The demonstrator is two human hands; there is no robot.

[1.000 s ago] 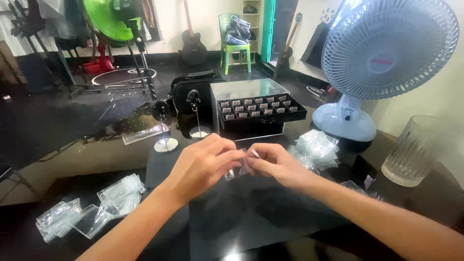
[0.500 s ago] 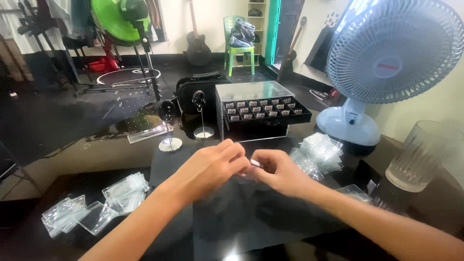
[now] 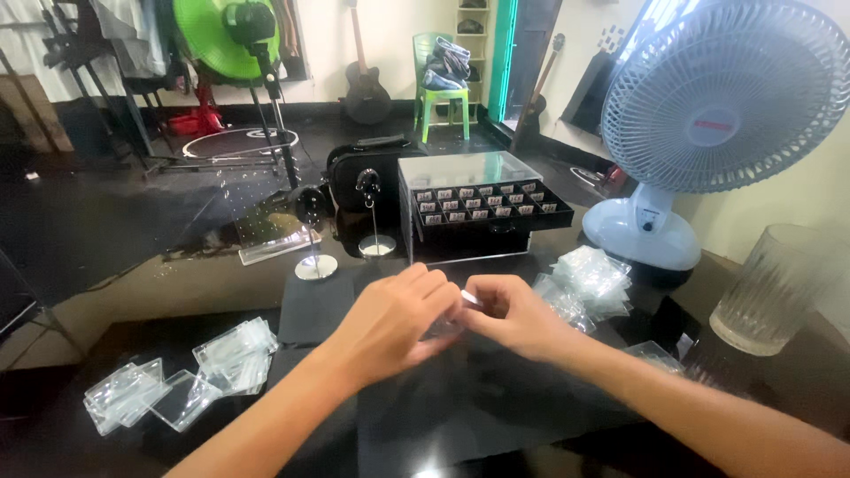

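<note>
Dark table, 2 hands, fan

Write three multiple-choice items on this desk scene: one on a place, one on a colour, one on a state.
1. Where does the ribbed glass stand?
A. far left edge
B. at the right, beside the fan's base
C. on top of the black tray box

2. What colour is the plastic chair at the back?
A. green
B. red
C. white

3. How are the left hand and right hand placed?
A. far apart
B. flat on the table
C. together, pinching a small clear item

Answers: 1 B, it stands right of the fan. 2 A, its frame is bright green. 3 C, the fingertips meet at a small clear plastic piece.
</note>
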